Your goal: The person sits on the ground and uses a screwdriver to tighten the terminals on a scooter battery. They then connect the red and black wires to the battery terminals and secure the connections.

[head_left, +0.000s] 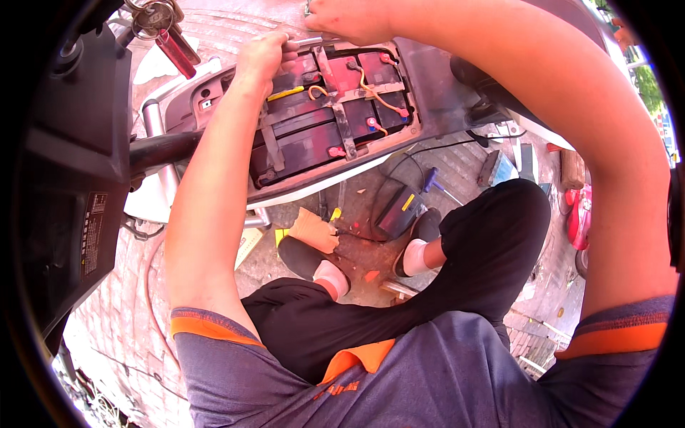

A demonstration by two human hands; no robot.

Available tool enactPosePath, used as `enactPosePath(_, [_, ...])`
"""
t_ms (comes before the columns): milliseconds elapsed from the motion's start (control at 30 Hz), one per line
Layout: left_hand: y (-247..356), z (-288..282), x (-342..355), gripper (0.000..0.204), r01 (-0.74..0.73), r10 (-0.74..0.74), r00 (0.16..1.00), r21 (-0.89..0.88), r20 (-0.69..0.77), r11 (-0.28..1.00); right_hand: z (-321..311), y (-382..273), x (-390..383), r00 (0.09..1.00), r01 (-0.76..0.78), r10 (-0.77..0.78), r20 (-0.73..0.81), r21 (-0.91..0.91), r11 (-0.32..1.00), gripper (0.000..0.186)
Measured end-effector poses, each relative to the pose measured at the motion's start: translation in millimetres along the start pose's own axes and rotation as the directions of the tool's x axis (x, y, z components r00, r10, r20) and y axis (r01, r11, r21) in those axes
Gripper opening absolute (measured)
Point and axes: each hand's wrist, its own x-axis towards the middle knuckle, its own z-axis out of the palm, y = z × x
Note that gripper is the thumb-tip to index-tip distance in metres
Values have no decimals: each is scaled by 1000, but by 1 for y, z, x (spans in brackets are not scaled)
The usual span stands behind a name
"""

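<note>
A battery compartment (414, 132) lies exposed in the footboard of an electric scooter. Several dark batteries (307, 146) sit inside, joined by short wires with red terminal caps, a yellow-brown wire (372, 91) among them. Metal straps (344, 128) cross over them. At the compartment's far left corner, my left hand (262, 60) is closed around a short silver metal rod (308, 41), which points right along the far rim. My right hand (353, 20) is beyond that rim, partly cut off by the picture's top, its fingers curled; what they hold cannot be made out.
Keys (153, 21) with a red fob hang at the upper left, beside the scooter's dark front panel (68, 178). On the ground near my feet are a black box (399, 212), a blue-handled tool (432, 180) and a torn cardboard piece (314, 230). A black cable (442, 146) runs alongside.
</note>
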Motion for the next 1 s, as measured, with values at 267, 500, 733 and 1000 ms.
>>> enactPosePath(267, [35, 40, -10, 50, -637, 649, 748, -127, 139, 761, 34, -6, 33, 917, -313, 396, -50, 524, 792, 26])
enactPosePath(500, [29, 79, -12, 49, -705, 697, 707, 209, 119, 678, 90, -47, 17, 338, -288, 940, -50, 945, 154, 32])
enactPosePath(733, [28, 74, 8, 35, -618, 622, 783, 120, -3, 777, 28, -150, -102, 746, -202, 664, 47, 967, 158, 54])
enactPosePath(1000, [17, 53, 51, 14, -903, 903, 339, 361, 263, 234, 23, -262, -208, 988, -108, 135, 68, 944, 313, 43])
